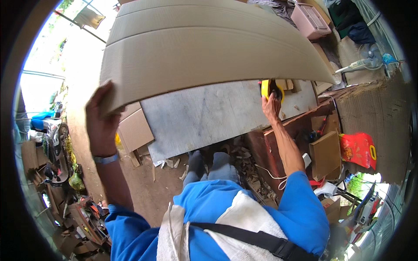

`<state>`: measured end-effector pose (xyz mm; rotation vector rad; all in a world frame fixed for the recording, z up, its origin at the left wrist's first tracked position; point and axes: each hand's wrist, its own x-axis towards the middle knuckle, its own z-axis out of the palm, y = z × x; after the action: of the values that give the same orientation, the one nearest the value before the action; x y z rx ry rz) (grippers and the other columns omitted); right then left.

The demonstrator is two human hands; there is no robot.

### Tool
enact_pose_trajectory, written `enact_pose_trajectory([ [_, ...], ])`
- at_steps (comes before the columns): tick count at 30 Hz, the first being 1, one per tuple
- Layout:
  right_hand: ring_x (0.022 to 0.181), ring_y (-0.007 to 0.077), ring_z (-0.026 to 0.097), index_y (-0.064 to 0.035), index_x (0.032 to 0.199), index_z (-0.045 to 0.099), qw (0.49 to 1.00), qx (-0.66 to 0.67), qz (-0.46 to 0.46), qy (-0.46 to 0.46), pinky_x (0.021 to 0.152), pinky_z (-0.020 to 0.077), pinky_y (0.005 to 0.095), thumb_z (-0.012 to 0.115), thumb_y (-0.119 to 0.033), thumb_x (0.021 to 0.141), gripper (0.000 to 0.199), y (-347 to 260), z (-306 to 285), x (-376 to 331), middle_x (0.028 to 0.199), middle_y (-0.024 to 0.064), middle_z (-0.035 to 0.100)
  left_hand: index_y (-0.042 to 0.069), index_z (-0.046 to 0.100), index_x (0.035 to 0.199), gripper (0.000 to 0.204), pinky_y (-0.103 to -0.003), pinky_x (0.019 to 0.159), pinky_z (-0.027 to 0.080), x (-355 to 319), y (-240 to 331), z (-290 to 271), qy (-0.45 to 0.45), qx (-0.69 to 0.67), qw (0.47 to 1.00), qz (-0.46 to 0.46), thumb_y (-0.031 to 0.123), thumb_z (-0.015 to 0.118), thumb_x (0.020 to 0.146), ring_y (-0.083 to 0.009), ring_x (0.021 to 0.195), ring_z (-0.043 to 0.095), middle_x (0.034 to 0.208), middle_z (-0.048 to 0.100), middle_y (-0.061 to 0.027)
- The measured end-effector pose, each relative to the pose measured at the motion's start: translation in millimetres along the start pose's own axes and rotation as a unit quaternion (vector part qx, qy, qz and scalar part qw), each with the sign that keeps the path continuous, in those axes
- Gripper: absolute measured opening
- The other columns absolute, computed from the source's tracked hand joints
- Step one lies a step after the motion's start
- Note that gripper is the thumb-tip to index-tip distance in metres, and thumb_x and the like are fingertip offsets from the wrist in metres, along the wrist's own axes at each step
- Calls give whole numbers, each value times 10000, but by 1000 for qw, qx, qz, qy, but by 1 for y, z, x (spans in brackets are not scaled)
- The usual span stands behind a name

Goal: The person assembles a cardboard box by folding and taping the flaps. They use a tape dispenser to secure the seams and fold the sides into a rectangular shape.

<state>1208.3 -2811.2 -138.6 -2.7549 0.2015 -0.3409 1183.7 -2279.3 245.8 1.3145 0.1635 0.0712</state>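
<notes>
A large sheet of brown corrugated cardboard [209, 54] with crease lines across it spans the upper view. Its near edge bows upward over a table. My left hand [102, 115] grips the sheet's near left corner, fingers closed round the edge. In my right hand [272, 104] is a rounded yellow-and-black tool [265, 89], held just under the sheet's near edge at right. Its exact kind is partly hidden by my fingers and the cardboard. Below lies a grey-white tabletop [204, 122], partly covered by the sheet.
Folded cardboard [136, 130] leans at the table's left. Cardboard scraps litter the floor by my feet. At right are a red-brown wooden cabinet [278, 150], a cardboard box [325, 155] and a red bag [358, 150]. A pink plastic bin [310, 21] stands at far right.
</notes>
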Motion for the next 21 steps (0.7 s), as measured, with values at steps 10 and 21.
enact_pose_trajectory([
  [10,1080,339,608,3,1136,558,988,-67,120,-75,969,416,477,613,-109,841,320,4,71,28,1128,216,628,22,526,1376,572,-365,1066,491,-19,-3,-30,41,374,911,171,-21,714,837,-255,1271,539,1389,569,-129],
  [21,824,343,695,4,898,657,956,157,238,-66,711,505,439,738,-319,733,371,2,28,13,871,190,714,-11,563,1351,499,-365,1037,479,-19,-15,-23,4,399,901,172,25,664,863,-245,1211,583,1369,584,-153],
])
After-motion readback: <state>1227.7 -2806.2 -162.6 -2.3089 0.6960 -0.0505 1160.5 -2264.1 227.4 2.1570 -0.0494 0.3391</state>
